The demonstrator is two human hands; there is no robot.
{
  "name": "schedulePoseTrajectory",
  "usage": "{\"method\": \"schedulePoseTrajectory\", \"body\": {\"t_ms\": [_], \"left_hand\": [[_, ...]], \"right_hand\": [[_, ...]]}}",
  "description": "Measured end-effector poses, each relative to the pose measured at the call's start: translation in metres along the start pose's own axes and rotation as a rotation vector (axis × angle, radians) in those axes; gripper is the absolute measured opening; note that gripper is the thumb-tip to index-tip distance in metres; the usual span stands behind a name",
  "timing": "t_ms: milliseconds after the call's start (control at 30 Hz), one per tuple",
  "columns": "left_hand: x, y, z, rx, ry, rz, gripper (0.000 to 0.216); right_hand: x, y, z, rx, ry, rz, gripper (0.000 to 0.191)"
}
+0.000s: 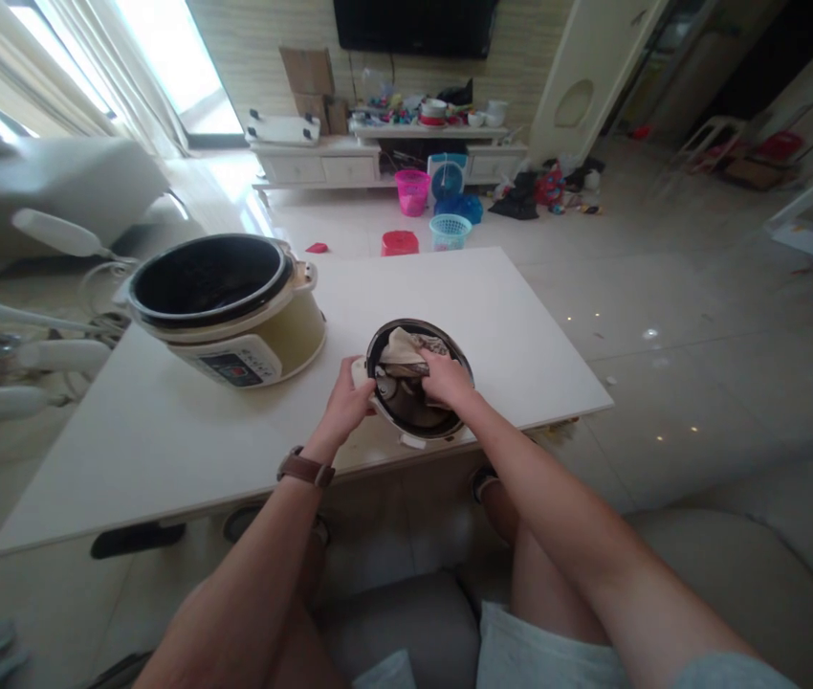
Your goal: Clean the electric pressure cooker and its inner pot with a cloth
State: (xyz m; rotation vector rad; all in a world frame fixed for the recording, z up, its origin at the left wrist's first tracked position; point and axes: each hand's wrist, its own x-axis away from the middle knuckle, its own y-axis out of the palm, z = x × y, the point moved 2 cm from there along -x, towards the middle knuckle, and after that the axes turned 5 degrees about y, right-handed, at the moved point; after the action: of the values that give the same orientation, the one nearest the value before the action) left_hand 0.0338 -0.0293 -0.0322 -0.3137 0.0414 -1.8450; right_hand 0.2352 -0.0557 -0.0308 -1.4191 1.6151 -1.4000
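Note:
A round piece with a dark rim and a shiny inner face, seemingly a cooker lid with its underside toward me, is at the front edge of the white table. My left hand grips its left side by a pale handle. Inside the rim, my right hand presses a patterned beige cloth against the inner face, fingers closed on the cloth. To the left stands a large electric cooker, cream-coloured, uncovered, with a dark inside and a control panel on its front.
The white table spans the area before me. White-handled items stand by its left end. Beyond it are a red stool, a light blue basket and a pink basket. A cluttered TV cabinet lines the wall.

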Motion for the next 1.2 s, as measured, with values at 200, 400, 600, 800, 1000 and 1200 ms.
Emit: {"method": "schedulePoseTrajectory", "body": {"t_ms": [200, 400, 600, 800, 1000, 1200], "left_hand": [[-0.005, -0.001, -0.005, 0.019, -0.023, 0.020, 0.055], [-0.004, -0.001, -0.005, 0.017, -0.032, 0.026, 0.054], [-0.003, 0.001, -0.002, 0.038, -0.027, 0.041, 0.052], [-0.005, 0.000, -0.003, 0.013, -0.028, 0.028, 0.052], [-0.004, -0.001, -0.002, 0.020, -0.044, 0.026, 0.053], [-0.004, 0.001, -0.002, -0.007, -0.028, 0.029, 0.053]], "right_hand": [[0.012, 0.002, -0.015, 0.030, -0.020, -0.056, 0.039], [0.012, -0.003, -0.018, -0.040, -0.098, 0.005, 0.058], [0.000, 0.005, -0.003, 0.066, 0.031, -0.015, 0.047], [0.013, 0.000, -0.023, -0.042, -0.115, -0.029, 0.035], [0.002, -0.006, -0.014, -0.210, 0.001, 0.063, 0.049], [0.001, -0.004, -0.007, -0.065, -0.009, 0.046, 0.068]]}}
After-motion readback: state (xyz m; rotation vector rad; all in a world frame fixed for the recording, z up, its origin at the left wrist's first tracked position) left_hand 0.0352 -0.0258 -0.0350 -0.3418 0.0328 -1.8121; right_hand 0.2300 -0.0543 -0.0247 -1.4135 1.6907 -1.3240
